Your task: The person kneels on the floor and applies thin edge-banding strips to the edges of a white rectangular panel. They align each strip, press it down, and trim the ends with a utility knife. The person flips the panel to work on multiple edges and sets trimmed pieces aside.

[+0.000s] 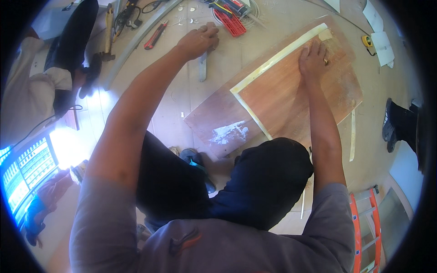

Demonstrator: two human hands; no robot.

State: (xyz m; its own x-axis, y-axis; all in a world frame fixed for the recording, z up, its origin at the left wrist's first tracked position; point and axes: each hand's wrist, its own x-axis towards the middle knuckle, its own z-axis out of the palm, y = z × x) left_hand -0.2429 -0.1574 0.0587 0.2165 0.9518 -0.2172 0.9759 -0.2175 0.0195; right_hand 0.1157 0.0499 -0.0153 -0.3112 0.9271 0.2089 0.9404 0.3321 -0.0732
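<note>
A reddish-brown wooden board [277, 98] lies at an angle on the floor before my knees. Pale yellowish strips [277, 58] run along its far-left side and turn a corner toward me. My right hand [314, 60] rests flat on the board, fingers slightly spread, near its far end. Beyond the board's left corner, my left hand [200, 42] is closed with curled fingers. A flat grey metal strip [202, 69] juts out beneath that hand, its upper end hidden by the fingers. White residue [229, 133] marks the board's near-left part.
A red utility knife [155, 35], a hammer [108, 38] and a long curved grey strip [132, 50] lie at the far left. A red plastic piece [233, 23] sits beside cables. At right are a tape measure [367, 41] and orange ladder [357, 227]. People stand at both sides.
</note>
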